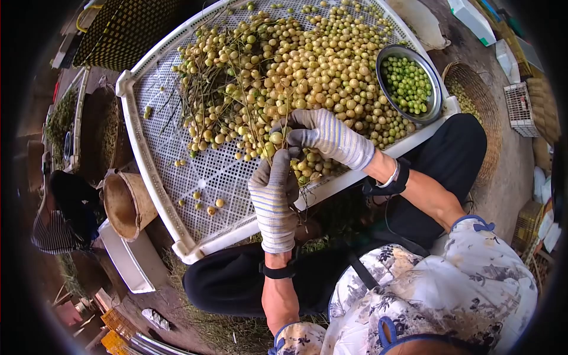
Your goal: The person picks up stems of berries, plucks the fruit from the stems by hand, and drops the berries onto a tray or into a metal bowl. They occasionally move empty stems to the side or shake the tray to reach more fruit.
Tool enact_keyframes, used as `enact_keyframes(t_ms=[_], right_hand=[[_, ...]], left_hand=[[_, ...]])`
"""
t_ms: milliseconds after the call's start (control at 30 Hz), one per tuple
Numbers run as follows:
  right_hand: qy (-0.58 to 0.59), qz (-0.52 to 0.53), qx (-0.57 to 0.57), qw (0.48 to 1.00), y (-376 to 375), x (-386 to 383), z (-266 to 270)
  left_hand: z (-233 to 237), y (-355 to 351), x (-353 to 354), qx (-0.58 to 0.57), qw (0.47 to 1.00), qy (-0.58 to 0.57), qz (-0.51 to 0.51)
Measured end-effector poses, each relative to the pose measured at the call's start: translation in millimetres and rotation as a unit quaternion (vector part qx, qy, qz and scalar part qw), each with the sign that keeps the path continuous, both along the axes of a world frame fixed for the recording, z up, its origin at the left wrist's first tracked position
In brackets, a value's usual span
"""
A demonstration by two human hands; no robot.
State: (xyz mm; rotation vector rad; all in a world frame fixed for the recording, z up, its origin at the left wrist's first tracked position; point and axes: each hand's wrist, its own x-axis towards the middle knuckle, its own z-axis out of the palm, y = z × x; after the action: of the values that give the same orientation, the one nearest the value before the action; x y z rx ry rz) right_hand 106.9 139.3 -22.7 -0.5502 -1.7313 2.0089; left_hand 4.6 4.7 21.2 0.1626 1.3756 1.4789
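Both hands wear striped, grey-fingered gloves and meet above the near edge of a white perforated tray. My left hand is closed on a thin fruit stem, its fingertips just below a yellow-green fruit. From the right, my right hand pinches at the same stem, its fingertips almost touching the left ones. Behind the hands lies a heap of round yellowish fruits, with tangled stems on its left side. A metal bowl of green fruits stands on the tray's right.
A wicker basket holds fruits at the right. On the left are a tan bucket, a white box and a dark woven basket. Another person in dark clothing is at the far left. Cut stems litter the floor.
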Motion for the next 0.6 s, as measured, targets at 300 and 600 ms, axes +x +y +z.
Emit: enact_keyframes(t_ms=[300,600], right_hand=[[0.056,0.024,-0.222,0.973,-3.5,6.0,-8.7],[-0.156,-0.047,0.242,0.957,19.0,16.4,53.1]], left_hand=[[3.2,-8.8,-8.7,0.070,0.985,-0.160,-0.009],[-1.3,2.6,3.9,-0.048,0.987,0.151,-0.016]])
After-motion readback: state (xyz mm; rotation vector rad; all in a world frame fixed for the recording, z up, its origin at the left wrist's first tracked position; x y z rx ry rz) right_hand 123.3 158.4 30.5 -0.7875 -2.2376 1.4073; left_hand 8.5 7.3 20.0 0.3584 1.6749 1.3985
